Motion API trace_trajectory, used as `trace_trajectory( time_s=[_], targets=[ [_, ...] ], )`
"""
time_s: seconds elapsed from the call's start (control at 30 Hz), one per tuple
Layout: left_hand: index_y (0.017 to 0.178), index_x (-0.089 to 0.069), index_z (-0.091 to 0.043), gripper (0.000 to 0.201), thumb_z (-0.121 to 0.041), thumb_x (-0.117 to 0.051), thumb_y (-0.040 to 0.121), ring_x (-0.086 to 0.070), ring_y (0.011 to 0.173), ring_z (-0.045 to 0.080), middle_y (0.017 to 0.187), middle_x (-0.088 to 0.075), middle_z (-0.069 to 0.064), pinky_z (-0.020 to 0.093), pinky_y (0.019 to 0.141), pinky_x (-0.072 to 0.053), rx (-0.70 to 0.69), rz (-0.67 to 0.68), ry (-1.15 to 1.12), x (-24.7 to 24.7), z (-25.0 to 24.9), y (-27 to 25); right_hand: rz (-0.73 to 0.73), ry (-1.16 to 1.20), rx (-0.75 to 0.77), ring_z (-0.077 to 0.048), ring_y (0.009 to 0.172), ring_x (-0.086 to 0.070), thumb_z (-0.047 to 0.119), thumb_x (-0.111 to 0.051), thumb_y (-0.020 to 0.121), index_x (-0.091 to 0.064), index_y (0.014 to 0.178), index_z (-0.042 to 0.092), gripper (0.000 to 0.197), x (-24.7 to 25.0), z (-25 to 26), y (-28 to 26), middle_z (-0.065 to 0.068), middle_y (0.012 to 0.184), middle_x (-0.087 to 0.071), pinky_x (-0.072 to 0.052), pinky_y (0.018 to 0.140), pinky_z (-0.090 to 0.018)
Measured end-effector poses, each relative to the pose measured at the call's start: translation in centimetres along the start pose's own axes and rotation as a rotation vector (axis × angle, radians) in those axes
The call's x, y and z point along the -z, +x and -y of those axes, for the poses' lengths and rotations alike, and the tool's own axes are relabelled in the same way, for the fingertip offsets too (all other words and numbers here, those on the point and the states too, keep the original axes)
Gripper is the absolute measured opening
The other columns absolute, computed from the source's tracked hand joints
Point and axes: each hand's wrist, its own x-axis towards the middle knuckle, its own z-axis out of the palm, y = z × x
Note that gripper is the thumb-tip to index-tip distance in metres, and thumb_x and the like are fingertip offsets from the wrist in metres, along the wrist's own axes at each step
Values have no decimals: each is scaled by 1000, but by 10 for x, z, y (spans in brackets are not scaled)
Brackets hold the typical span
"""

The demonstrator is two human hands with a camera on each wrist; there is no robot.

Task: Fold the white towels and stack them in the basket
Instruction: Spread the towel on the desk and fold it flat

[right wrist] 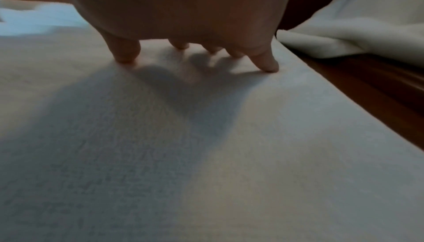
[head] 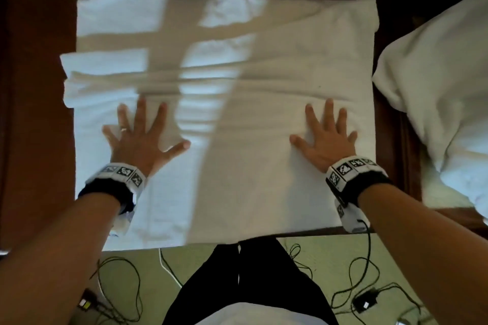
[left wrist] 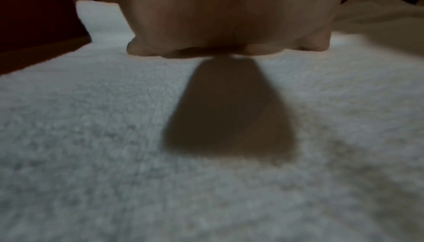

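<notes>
A large white towel (head: pixel 232 66) lies spread across the dark wooden table (head: pixel 37 103), with wrinkles bunched across its middle. My left hand (head: pixel 140 140) lies flat on its left part, fingers spread and straight. My right hand (head: pixel 326 137) presses flat on its right part the same way. In the left wrist view the left hand (left wrist: pixel 227 28) lies on the towel (left wrist: pixel 114 137). In the right wrist view the right hand's fingertips (right wrist: pixel 266 64) touch the towel (right wrist: pixel 275 155). No basket is in view.
A heap of other white towels (head: pixel 435 103) lies at the table's right side, seen also as white towels (right wrist: pixel 358 33) in the right wrist view. Several cables (head: pixel 116 290) and a small black device (head: pixel 365 301) lie on the green floor by my legs.
</notes>
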Motion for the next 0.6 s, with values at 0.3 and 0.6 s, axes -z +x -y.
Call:
trace_trajectory(
  time_s=[0.3,0.6],
  targets=[
    [155,19,-41,92,-90,-11,82,9,153,38,165,24,1,69,117,-8,-75,-98,-65,-22,-2,-41,-26,-1,30,-30,148,26,80,-22,87,15,152,44,83,-14,3,-36,2,158,36,-6,116,-67],
    [160,-16,-27,90,-78,-22,86,-7,150,49,168,3,11,79,105,-16,-86,-148,-23,-69,-3,-81,-55,-59,56,-30,150,20,76,-27,90,16,152,43,82,-63,-16,-74,2,160,31,-8,115,-63]
  ],
)
